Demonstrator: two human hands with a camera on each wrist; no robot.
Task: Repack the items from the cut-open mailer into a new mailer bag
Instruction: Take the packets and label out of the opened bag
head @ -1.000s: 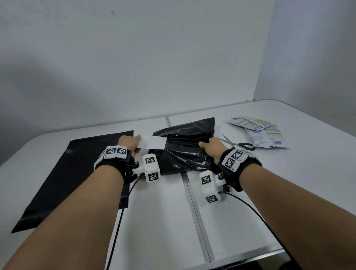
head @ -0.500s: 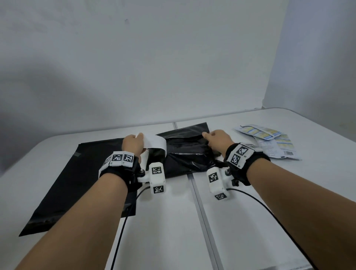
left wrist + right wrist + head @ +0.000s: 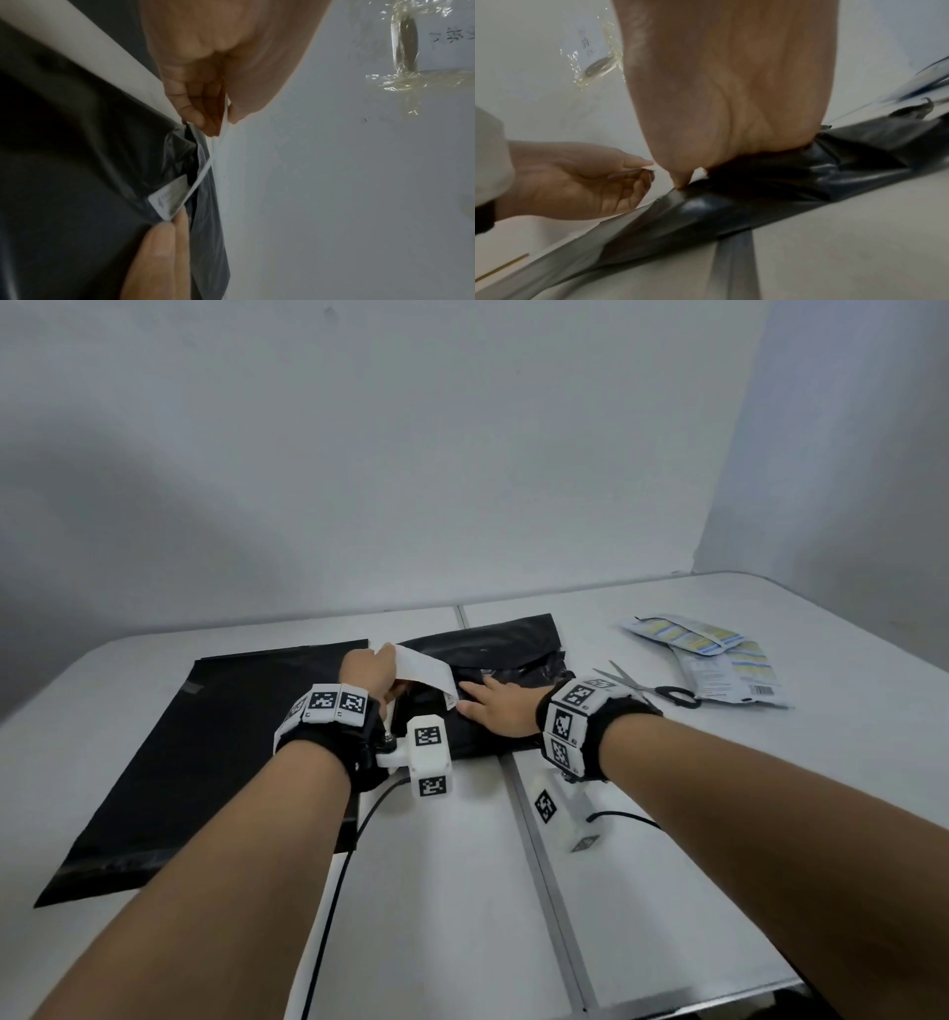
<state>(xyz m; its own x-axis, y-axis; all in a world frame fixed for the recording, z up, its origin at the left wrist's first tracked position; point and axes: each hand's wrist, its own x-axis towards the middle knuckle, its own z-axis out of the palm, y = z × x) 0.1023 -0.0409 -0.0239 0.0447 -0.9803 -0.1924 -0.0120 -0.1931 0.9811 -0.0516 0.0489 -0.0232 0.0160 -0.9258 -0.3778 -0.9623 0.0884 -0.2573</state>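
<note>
A bulging black mailer (image 3: 493,644) lies at the table's middle, and a white strip (image 3: 426,672) curls up from its left end. My left hand (image 3: 375,670) pinches that strip (image 3: 205,168) between thumb and fingers (image 3: 210,127), lifted just above the bag's left end. My right hand (image 3: 495,711) lies flat with straight fingers on the bag's (image 3: 757,192) top, just right of the strip. In the left wrist view the right hand's fingertips (image 3: 159,253) touch the strip's lower end on the black mailer (image 3: 77,162). What the bag holds is hidden.
A flat black mailer (image 3: 205,762) lies to the left, partly under my left wrist. Black-handled scissors (image 3: 652,690) and printed blue-and-yellow pouches (image 3: 719,665) sit to the right. The white table (image 3: 770,814) has a centre seam, and a wall stands close behind.
My right hand has moved from the bag's right edge to its left-middle and flattened onto it. My left hand has pulled the white strip up, so it now curls above the bag.
</note>
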